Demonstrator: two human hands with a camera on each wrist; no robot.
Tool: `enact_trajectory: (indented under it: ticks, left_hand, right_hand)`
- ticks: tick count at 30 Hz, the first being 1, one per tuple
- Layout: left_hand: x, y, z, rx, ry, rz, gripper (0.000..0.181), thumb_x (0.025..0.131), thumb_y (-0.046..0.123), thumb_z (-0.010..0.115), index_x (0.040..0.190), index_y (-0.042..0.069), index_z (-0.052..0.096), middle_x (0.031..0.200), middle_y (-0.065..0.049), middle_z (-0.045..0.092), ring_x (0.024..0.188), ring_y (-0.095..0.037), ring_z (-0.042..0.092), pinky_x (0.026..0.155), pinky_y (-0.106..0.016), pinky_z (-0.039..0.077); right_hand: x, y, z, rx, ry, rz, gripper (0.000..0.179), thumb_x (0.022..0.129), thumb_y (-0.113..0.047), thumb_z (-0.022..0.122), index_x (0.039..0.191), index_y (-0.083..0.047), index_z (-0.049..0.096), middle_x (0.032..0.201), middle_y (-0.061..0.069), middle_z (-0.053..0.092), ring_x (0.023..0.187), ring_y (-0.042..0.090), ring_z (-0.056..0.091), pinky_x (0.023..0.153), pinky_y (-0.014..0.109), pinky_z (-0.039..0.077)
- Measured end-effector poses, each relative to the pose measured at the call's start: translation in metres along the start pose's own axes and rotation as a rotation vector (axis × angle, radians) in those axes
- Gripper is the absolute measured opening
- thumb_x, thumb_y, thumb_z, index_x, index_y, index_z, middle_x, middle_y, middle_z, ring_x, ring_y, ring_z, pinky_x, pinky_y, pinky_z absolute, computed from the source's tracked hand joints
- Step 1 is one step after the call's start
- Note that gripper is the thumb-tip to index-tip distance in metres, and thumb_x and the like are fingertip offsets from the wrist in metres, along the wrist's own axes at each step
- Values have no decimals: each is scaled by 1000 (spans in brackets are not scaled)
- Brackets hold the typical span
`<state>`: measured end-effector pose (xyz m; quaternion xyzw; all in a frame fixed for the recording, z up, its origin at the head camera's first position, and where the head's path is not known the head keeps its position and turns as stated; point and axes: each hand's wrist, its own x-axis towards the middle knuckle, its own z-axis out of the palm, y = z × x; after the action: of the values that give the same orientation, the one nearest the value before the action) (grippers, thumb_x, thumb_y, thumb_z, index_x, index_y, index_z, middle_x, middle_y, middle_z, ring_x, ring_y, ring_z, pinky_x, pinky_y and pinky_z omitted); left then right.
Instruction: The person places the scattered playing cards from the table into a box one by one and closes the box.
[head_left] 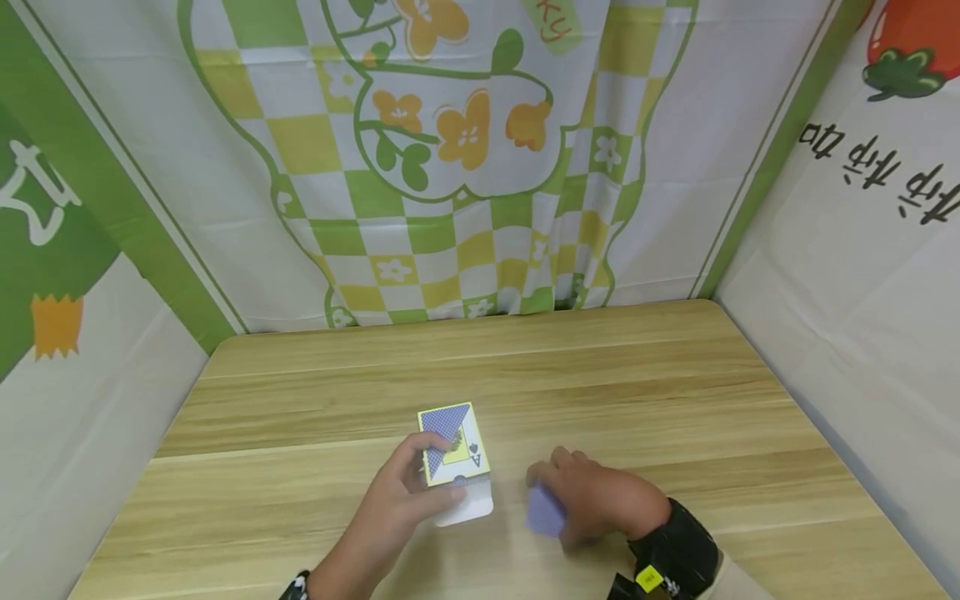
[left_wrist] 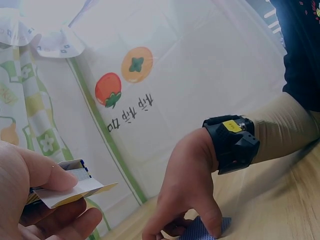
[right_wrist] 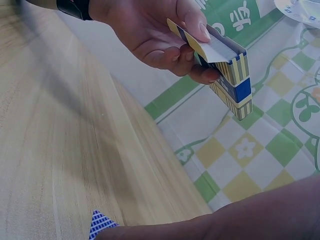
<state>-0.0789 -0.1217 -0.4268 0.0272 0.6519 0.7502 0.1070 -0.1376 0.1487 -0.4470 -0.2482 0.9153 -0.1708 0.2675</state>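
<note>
My left hand grips a playing-card box, thumb by its opened flap and fingers across the printed face. That face shows an ace and a blue pattern. From the right wrist view, the box appears tilted above the table, its striped side visible and the flap folded outward. To the right, my right hand holds blue-backed playing cards low over the tabletop, with thumb and fingers curled about them. The left wrist view shows the thumb on the edge of these cards; the fingers hide part of them.
A wood-grain table lies beneath both hands. Behind it hangs a green-and-yellow checked cloth, with white printed sheets along the sides. A black wrist device is strapped to the right wrist.
</note>
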Motion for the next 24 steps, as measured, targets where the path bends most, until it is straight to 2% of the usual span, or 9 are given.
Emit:
enact_trajectory:
  ticks: [5,9,14,18,22,24]
  left_hand:
    - [0,0,0,0,-6,0,53,81,-3,75,125,5,47,129,-20,49,106,-26,64,81,-37,60]
    - [0,0,0,1,-9,0,53,81,-3,75,125,6,47,129,-20,49,106,-26,64,81,-37,60]
    - [0,1,0,2,0,0,53,81,-4,75,124,5,47,130,-20,48,106,-27,64,81,-37,61]
    - [0,0,0,4,7,-4,53,80,-5,75,124,5,48,131,-20,48,106,-27,64,81,-37,60]
    - [0,0,0,6,8,-9,53,80,-4,75,125,6,47,130,-21,49,105,-27,64,81,-37,60]
    - [0,0,0,4,7,-10,53,81,-4,75,125,6,47,130,-20,49,105,-27,64,80,-37,61]
  right_hand:
    - [2,0,1,15,15,-18,84,62,-14,90,135,-28,51,111,0,53,101,21,51,71,40,53]
    - [6,1,1,4,31,3,94,62,-16,91,144,-27,46,114,3,56,100,21,52,73,41,54]
    - [10,5,2,9,101,20,100,63,-15,90,150,-26,43,116,10,57,96,22,56,74,41,56]
    - [12,7,3,-5,170,-6,90,69,-9,84,149,-21,44,125,9,62,101,21,59,80,42,56]
    - [13,8,2,-34,257,-15,72,81,-6,77,146,-17,46,135,9,61,111,22,60,89,46,55]
    - [14,8,0,-46,309,-13,63,86,-3,72,143,-15,48,134,10,61,113,25,61,90,47,55]
